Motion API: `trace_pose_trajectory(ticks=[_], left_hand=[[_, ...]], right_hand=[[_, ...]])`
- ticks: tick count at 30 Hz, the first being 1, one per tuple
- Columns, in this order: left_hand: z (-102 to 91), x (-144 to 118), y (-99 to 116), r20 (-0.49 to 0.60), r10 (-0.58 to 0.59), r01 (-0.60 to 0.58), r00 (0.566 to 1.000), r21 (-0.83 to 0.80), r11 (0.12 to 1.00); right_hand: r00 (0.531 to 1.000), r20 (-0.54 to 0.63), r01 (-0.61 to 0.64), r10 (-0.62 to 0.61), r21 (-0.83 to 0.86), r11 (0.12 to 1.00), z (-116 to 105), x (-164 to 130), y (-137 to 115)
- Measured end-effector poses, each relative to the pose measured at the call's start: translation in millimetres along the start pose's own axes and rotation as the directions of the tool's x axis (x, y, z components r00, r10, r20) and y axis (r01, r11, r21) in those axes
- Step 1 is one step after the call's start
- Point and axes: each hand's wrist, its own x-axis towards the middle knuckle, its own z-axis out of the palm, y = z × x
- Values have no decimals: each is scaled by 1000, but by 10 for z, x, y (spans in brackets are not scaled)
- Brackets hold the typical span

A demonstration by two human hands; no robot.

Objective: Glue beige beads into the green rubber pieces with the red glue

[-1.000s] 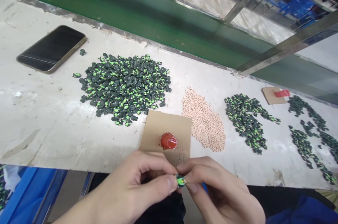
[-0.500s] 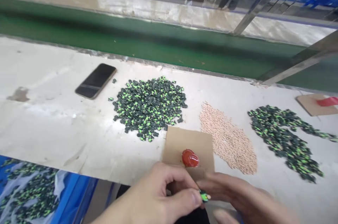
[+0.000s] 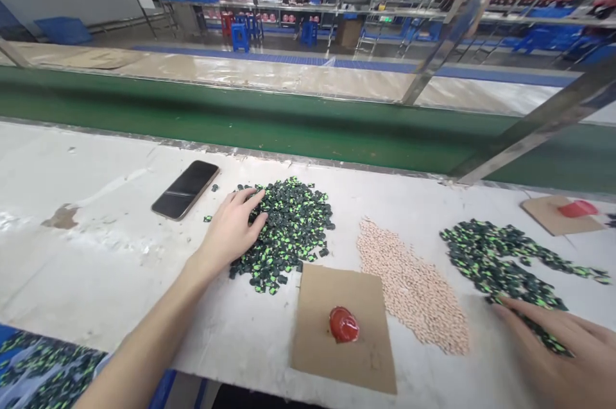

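Note:
My left hand (image 3: 235, 226) reaches over the left edge of a heap of small black-and-green pieces (image 3: 293, 223). Its fingers are apart, with thumb and fingertips on the heap, and nothing shows in its grasp. At the right, my right hand (image 3: 563, 351) lies at the near edge of a second group of such pieces (image 3: 491, 248). Its thumb and forefinger come together at a small dark piece (image 3: 491, 299), slightly blurred. Between the hands lie a spread of tiny peach-coloured bits (image 3: 409, 280) and a cardboard square (image 3: 308, 345) bearing a glossy red blob (image 3: 343, 324).
A phone (image 3: 187, 189) lies left of the heap. Another cardboard piece (image 3: 543, 216) with a red item (image 3: 577, 208) is at the far right. A green strip (image 3: 269, 117) runs behind the table, with a metal post (image 3: 529, 133) at right. More pieces (image 3: 48, 370) fill a blue container below left.
My hands have parted from above the near table edge, where the left pinched a black-and-green piece. The left moved up to the heap, the right over to the right-hand group. The view tilted up.

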Motion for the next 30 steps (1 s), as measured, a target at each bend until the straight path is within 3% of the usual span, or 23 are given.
trace_pose_trajectory(ticks=[5,10,13,15,18,22,26,30], left_hand=[[60,82,-70,-7,75,-75,997,38,996],[32,31,-51,-51,64,-62,997,28,998],[-54,-105,48,-3,-129,127,992,-145,981],[-91,-245,145,131,-293,321,947,-383,866],[-76,-458,299,295,-358,461,886,-646,608],[-9,-631,477,333,-314,443,889,-798,408],[-5,-709,607,386,-270,465,882,-804,370],[-2,-811,776,318,-275,413,908,-795,444]], right_hand=[[990,-30,139,-141,-61,988,2,130,-67],[960,135,248,-245,-2,969,158,128,-557],[920,258,279,-293,92,956,274,165,-892],[902,304,274,-306,141,951,336,193,-1030],[894,326,251,-308,205,946,412,213,-1091],[910,306,187,-280,300,935,464,218,-1064],[948,276,45,-159,376,925,358,230,-1060],[942,335,-141,-27,467,873,77,157,-1148]])
